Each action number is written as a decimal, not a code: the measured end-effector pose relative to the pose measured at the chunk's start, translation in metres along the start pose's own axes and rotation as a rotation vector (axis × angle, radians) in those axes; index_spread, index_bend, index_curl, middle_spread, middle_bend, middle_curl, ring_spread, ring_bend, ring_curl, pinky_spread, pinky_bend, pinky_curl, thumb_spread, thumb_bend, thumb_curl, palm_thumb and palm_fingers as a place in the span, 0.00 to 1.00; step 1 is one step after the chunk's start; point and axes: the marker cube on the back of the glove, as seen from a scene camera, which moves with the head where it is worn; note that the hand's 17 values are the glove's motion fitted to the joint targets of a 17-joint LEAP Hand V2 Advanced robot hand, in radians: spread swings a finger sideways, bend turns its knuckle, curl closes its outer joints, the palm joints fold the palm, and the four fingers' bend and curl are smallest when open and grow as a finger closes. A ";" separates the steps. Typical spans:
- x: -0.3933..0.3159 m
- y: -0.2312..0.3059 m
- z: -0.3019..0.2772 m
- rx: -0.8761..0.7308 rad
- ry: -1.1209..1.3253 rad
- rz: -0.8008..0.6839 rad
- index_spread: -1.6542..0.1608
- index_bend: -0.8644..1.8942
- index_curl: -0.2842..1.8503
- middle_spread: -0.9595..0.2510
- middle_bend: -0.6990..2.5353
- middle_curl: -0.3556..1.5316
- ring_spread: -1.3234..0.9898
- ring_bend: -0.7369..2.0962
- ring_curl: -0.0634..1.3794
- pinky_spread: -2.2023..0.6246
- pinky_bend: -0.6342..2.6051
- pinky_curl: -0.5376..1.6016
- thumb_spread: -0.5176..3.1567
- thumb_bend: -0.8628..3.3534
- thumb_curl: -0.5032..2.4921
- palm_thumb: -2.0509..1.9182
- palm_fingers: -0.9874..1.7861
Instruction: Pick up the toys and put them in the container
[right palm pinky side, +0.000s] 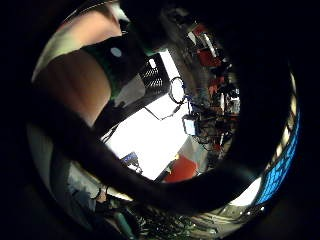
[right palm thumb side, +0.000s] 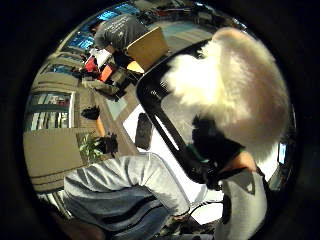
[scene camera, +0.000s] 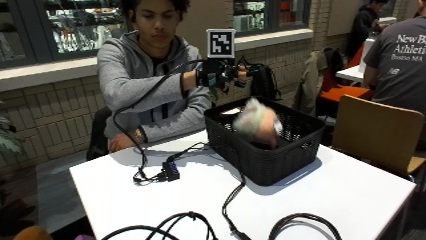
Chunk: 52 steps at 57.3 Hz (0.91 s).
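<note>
a: outside view first. where's the toy relative to the basket?

b: the plush toy (scene camera: 258, 121) is at the black basket (scene camera: 266, 160), blurred, its lower part already below the rim and its pale top still above. it's toward the basket's middle, not at a wall. the gloved right hand (scene camera: 223, 74) is up above the basket's back rim, well apart from the toy.

a: so the hand has nothing in it?

b: nothing i can see between the fingers. they look relaxed and empty, so i'd call it released. the bare hand (scene camera: 123, 142) rests at the table edge (scene camera: 93, 175), on the person's side of the basket, away from everything.

a: thumb side palm view?

b: the white furry toy (right palm thumb side: 235, 85) sits over the basket's rim (right palm thumb side: 165, 127), with a dark patch at its lower end. it's not in contact with the hand here.

a: little finger side view?

b: mostly the hand's own dark parts, plus a corner of the basket's mesh wall (right palm pinky side: 155, 77) against the white table (right palm pinky side: 150, 135). no toy visible.

a: what could go wrong?

b: my guess is that the toy lands high on whatever's inside and bounces or rolls back over the rim. cables (scene camera: 166, 170) lie beside the basket too; a sleeve snagging one could tug the basket.
</note>
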 end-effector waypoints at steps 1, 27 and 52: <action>-0.001 0.002 0.000 0.006 -0.012 0.023 0.76 0.33 0.38 0.77 0.24 0.45 0.53 0.39 0.32 0.77 0.63 0.46 0.43 0.20 0.41 0.60 0.16; 0.131 0.184 0.070 -0.035 0.080 0.273 0.77 0.37 0.27 0.84 0.25 0.33 0.57 0.33 0.27 0.81 0.55 0.41 0.51 0.20 0.32 0.59 0.29; 0.202 0.306 0.196 0.060 -0.217 0.704 0.77 0.38 0.30 0.85 0.26 0.30 0.57 0.33 0.27 0.81 0.52 0.40 0.56 0.21 0.29 0.60 0.33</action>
